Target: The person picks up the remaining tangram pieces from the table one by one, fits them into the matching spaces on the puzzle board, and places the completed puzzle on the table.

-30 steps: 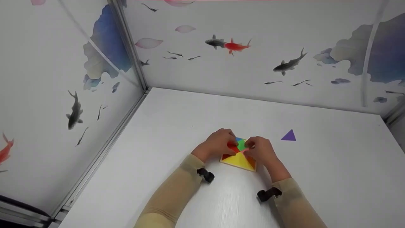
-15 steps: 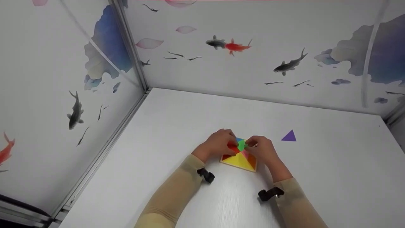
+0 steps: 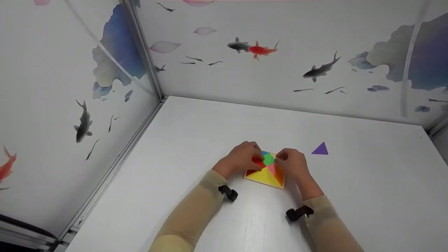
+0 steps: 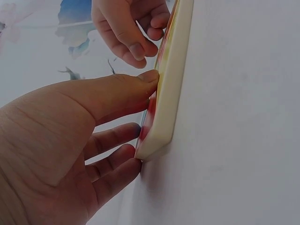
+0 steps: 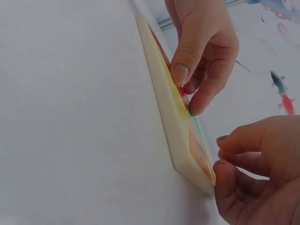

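Note:
A shallow tangram tray (image 3: 265, 182) lies on the white table, with flat coloured pieces in it. A red piece (image 3: 258, 163), green square (image 3: 268, 159), pink piece (image 3: 271, 169), yellow triangle (image 3: 265, 177), orange piece (image 3: 279, 174) and a bit of blue show. My left hand (image 3: 242, 155) rests on the tray's left side, thumb and index finger on the pieces, other fingers by the edge. Close to the right edge is my right hand (image 3: 293, 164), fingers bent, its fingertips near the green square; I see nothing held between them. The right fingers hide that corner of the tray.
A purple triangle (image 3: 321, 148) lies on the table (image 3: 196, 122) to the right of and beyond the tray. Walls printed with fish (image 3: 316, 70) stand behind and to the left. A black band with a small device (image 3: 228, 193) circles each wrist.
My right hand has drawn slightly right, away from the tray's middle, uncovering more of the green, pink and orange pieces. My left hand stays in place on the tray.

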Demonstrator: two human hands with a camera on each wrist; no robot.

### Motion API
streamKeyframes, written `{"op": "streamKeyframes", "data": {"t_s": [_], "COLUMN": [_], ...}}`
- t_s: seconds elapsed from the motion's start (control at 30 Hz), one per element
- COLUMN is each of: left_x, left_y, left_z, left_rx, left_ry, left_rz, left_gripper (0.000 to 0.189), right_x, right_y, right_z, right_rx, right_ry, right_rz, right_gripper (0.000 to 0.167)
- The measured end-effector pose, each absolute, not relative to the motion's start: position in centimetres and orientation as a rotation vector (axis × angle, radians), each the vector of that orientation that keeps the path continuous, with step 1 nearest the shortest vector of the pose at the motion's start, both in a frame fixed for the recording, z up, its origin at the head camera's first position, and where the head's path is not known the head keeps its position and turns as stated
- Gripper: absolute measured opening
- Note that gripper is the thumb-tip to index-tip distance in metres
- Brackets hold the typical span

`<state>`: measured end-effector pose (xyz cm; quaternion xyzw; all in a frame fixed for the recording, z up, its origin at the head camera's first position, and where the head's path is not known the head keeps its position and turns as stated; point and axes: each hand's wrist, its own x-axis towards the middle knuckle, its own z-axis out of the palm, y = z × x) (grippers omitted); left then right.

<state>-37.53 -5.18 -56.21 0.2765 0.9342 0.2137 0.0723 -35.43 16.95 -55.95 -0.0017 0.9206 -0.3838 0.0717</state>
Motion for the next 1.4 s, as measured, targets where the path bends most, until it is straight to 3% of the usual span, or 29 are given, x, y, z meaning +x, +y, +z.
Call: {"op": "streamKeyframes", "data": {"t_s": [0.37,1.4], "left_x": [-37.8,-37.5], "left_y": [-5.2,-5.2], "left_z": [-56.5,-56.2], "left_rx": [0.858,0.83], "left_ry": [2.812,2.795], "left_rz": [0.619,0.63], "left_gripper": [0.036,0.035], "right_x": [-35.6,-36.0], "right_y": [17.0,18.6], "right_z": [-56.0,-55.7], "right_rx": [-0.11,0.064], "right_ry": [2.775,2.753], "right_rz": [-1.113,-1.177], "right_gripper": [0.022,0.02]}}
